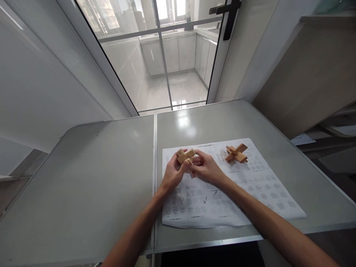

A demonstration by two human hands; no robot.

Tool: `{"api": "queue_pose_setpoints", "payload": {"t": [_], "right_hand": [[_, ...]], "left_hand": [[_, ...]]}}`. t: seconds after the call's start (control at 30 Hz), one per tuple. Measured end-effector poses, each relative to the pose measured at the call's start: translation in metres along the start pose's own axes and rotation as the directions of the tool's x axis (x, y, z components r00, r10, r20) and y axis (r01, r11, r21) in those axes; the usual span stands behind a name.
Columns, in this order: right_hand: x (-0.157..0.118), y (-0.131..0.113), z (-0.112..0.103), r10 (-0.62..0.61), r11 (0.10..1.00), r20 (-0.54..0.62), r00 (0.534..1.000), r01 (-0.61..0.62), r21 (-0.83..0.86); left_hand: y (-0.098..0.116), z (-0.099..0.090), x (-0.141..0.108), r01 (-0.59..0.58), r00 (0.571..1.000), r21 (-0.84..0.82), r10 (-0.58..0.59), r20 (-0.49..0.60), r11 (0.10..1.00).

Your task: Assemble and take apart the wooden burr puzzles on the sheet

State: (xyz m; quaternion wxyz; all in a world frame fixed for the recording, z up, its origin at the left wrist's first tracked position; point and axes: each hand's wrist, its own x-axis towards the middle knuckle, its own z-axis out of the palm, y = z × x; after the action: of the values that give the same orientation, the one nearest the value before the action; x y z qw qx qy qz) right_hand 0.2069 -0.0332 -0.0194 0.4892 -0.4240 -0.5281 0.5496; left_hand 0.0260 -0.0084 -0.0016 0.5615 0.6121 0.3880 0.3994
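As left hand [172, 172] and right hand [208, 167] pinch wooden puzzle [185, 156] near far-left corner of paper [233, 174], fitting seems underway; alignment likely needed next.

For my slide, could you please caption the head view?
Hands hold tan interlocked wooden blocks over a printed white paper sheet.

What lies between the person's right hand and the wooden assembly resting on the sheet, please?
In the head view, only a stretch of the printed sheet shows between the right hand and the wooden assembly.
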Motion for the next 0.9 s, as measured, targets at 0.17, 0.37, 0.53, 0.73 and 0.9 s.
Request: {"api": "queue_pose_setpoints", "payload": {"t": [0.17, 0.37, 0.53, 0.73, 0.9], "right_hand": [[0.001, 0.0, 0.001, 0.024, 0.998, 0.001, 1.0, -0.024, 0.051], [0.0, -0.003, 0.0, 0.021, 1.0, -0.004, 1.0, -0.021, 0.005], [-0.001, -0.001, -0.005, -0.022, 0.983, -0.047, 0.999, 0.013, -0.183], [0.0, 0.005, -0.013, -0.21, 0.736, -0.141, 0.968, 0.061, -0.674], [0.002, 0.005, -0.016, -0.267, 0.563, -0.122, 0.956, 0.052, -0.825]], "left_hand": [[0.008, 0.0, 0.001, 0.026, 0.999, -0.031, -0.027, -0.032, 0.999], [-0.007, -0.006, 0.007, 0.084, 0.989, -0.243, -0.111, -0.101, 0.966], [-0.009, -0.009, 0.014, 0.064, 0.964, -0.417, -0.165, -0.21, 0.907], [-0.002, -0.006, 0.011, 0.084, 0.974, -0.436, -0.167, -0.156, 0.896], [-0.005, -0.002, 0.008, 0.073, 0.984, -0.381, -0.128, -0.121, 0.922]]}}
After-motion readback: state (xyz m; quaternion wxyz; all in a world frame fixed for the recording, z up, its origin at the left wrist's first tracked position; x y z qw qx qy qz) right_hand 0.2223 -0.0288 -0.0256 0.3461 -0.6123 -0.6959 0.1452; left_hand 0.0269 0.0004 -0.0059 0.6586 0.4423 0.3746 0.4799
